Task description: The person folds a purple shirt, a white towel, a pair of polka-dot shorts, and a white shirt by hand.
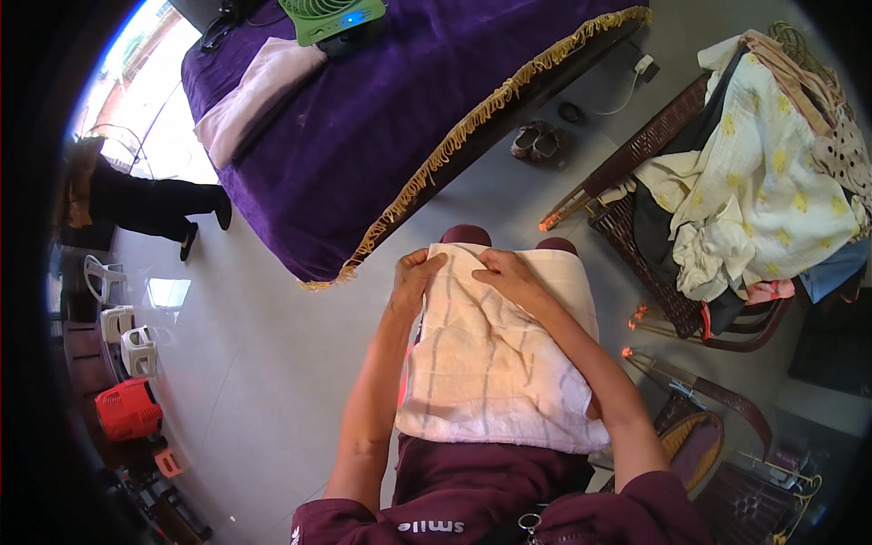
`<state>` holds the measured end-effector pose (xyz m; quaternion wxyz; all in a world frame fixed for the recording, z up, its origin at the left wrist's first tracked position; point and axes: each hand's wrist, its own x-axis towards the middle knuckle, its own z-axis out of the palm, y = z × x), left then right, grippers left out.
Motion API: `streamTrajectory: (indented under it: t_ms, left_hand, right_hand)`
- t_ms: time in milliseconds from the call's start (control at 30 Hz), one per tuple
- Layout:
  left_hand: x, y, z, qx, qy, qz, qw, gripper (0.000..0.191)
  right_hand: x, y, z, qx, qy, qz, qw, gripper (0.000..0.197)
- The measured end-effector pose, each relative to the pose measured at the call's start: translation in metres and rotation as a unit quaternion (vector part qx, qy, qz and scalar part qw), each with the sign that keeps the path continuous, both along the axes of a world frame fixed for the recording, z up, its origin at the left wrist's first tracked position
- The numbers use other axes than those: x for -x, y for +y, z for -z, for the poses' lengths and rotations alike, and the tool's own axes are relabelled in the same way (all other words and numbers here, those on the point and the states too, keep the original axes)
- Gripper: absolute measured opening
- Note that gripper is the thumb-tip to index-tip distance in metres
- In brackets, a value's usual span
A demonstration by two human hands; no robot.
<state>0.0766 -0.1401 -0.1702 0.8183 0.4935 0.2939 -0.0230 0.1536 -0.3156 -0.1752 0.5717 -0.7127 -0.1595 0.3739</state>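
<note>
A pale towel [470, 361] with thin grey stripes lies spread across my lap, wrinkled through its middle and right side. My left hand [414, 276] pinches its far left corner between thumb and fingers. Along the far edge, right of that corner, my right hand [507, 274] has hold of a bit of the cloth, with a crease running down from the fingers. Both knees, in maroon trousers [465, 235], show just past the towel's far edge.
A table with a purple fringed cloth [354, 150] stands ahead, bearing a folded pink cloth [255, 102] and a green fan [330, 20]. Clothes [770, 177] pile on a woven chair at right. Shoes [538, 141] lie on the floor. A person [150, 197] stands at left near stools [138, 351].
</note>
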Motion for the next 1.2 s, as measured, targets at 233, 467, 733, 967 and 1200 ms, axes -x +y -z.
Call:
streamTrajectory:
  t_ms: [233,467,733,967,1200]
  left_hand:
    - [0.002,-0.007,-0.002,-0.017,-0.045,-0.058,0.997,0.013]
    - [0.007,-0.018,-0.042,-0.177,-0.072,-0.057,0.980,0.012]
    - [0.078,-0.008,-0.131,0.004,-0.259,0.047,0.965,0.011]
    - [0.090,-0.010,-0.142,0.149,-0.336,0.320,0.873,0.018]
    - [0.108,-0.012,-0.126,0.160,-0.293,0.350,0.875,0.017]
  right_hand:
    - [0.008,0.002,-0.025,0.058,-0.133,0.036,0.989,0.016]
    - [0.001,-0.023,-0.028,0.029,-0.054,0.028,0.998,0.021]
    - [0.024,-0.143,-0.122,0.100,-0.068,-0.256,0.959,0.020]
    - [0.046,-0.247,-0.161,0.121,-0.029,-0.245,0.962,0.018]
    - [0.020,-0.266,-0.141,-0.041,0.086,0.009,0.995,0.017]
